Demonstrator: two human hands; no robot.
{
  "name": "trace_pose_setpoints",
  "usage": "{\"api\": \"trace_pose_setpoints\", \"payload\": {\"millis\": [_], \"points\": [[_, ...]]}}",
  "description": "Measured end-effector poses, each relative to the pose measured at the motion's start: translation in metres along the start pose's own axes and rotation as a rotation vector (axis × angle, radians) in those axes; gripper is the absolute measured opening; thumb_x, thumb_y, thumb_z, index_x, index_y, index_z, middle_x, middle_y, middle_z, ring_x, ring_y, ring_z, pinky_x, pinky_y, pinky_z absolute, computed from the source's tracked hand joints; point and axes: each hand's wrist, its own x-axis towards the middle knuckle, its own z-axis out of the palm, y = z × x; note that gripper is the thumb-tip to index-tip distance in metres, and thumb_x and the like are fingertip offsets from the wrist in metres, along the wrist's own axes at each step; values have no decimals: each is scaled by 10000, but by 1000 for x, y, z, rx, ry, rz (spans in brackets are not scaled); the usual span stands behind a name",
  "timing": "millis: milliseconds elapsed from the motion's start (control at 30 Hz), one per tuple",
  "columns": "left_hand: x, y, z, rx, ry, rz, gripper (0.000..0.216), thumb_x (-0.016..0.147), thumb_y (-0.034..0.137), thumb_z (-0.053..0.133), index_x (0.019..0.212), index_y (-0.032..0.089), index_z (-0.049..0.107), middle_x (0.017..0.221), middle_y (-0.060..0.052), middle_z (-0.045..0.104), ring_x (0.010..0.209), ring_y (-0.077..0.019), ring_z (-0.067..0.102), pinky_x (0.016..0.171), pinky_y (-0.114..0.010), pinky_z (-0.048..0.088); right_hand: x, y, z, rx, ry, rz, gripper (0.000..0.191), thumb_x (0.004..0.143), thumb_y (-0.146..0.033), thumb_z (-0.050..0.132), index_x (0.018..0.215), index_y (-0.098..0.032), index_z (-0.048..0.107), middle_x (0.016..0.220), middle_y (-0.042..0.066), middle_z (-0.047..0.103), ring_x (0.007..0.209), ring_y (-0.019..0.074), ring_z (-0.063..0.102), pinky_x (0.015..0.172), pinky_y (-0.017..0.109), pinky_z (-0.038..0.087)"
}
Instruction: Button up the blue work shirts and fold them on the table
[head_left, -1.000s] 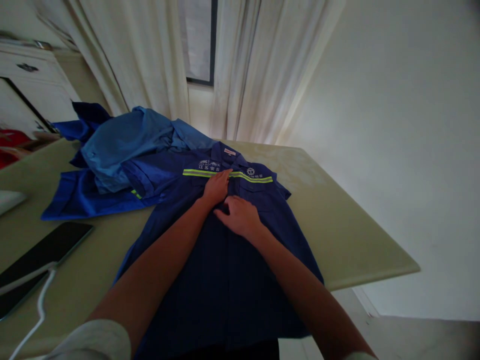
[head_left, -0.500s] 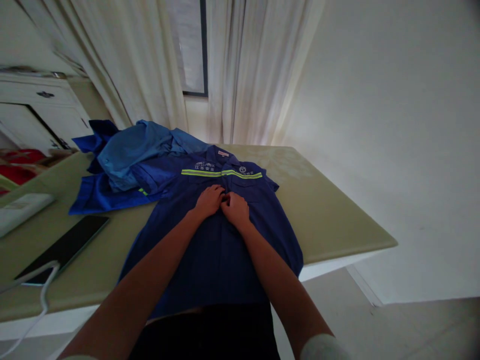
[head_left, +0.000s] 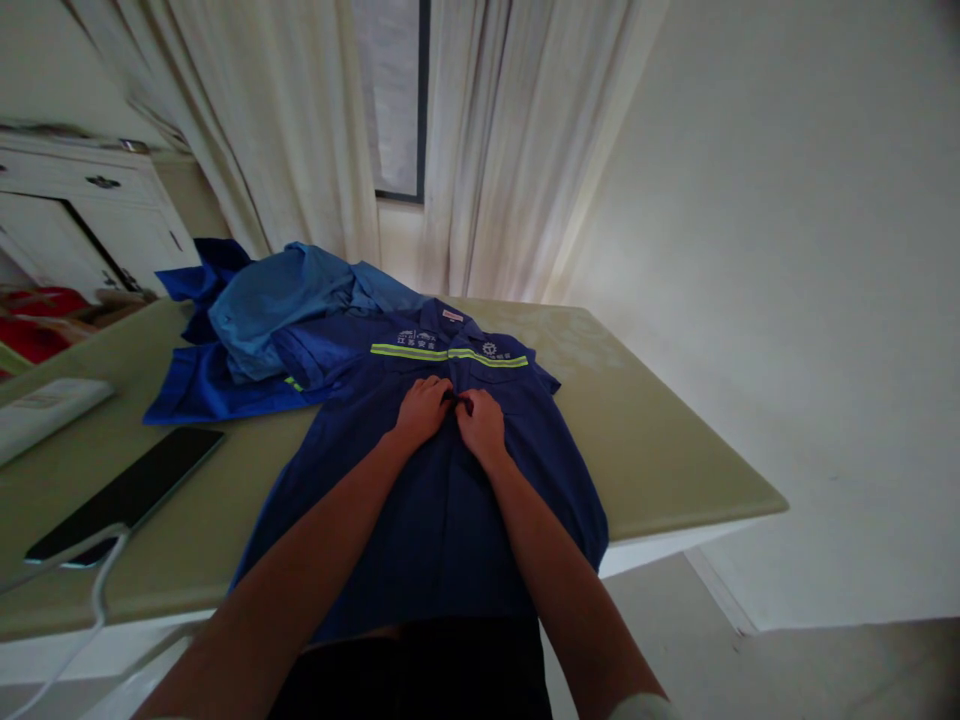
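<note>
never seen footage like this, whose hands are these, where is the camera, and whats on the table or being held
No machine here: a person works with two bare hands. The one picture comes from a camera worn on their head, looking forward and down, so you see roughly what they see. A dark blue work shirt with a yellow-green stripe lies flat on a pale table. The left hand and right hand meet at its front opening below the stripe, fingers curled, apparently pinching the cloth. To the left lie a pile of lighter blue clothes and a dark flat screen with a white cable.
</note>
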Motion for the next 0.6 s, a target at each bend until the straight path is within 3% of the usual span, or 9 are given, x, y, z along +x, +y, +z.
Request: {"api": "trace_pose_setpoints", "payload": {"millis": [133, 267, 433, 600], "points": [[-3, 7, -6, 45, 32, 16, 197, 1002, 208, 468, 1049, 221, 658, 1061, -100, 673, 1005, -273, 604, 866, -381, 460, 3, 1, 1, 69, 77, -76, 309, 981, -196, 455, 1187, -193, 686, 1142, 88, 701, 1077, 196, 649, 970, 303, 479], [-5, 9, -9, 24, 103, 42, 211, 1010, 213, 451, 1059, 222, 657, 1093, -103, 670, 1045, -281, 588, 877, -395, 457, 6, 5, 3, 134, 67, -150, 344, 981, -210, 446, 1243, -199, 667, 1149, 81, 721, 1055, 190, 665, 951, 302, 490], [-7, 7, -11, -55, 135, 65, 192, 995, 192, 484, 1048, 212, 668, 1079, -97, 666, 1030, -274, 577, 920, -392, 460, 6, 6, 3, 114, 50, -32, 306, 968, -344, 530, 1173, -212, 715, 909, 39, 741, 817, 198, 679, 788, 295, 505], [-8, 8, -12, -61, 172, 117, 193, 1011, 226, 485, 1045, 210, 674, 1082, -87, 663, 1021, -259, 576, 946, -381, 467, 5, 6, 1, 122, 118, -35, 311, 988, -316, 475, 1163, -211, 709, 964, 51, 756, 855, 197, 691, 825, 298, 509]]}}
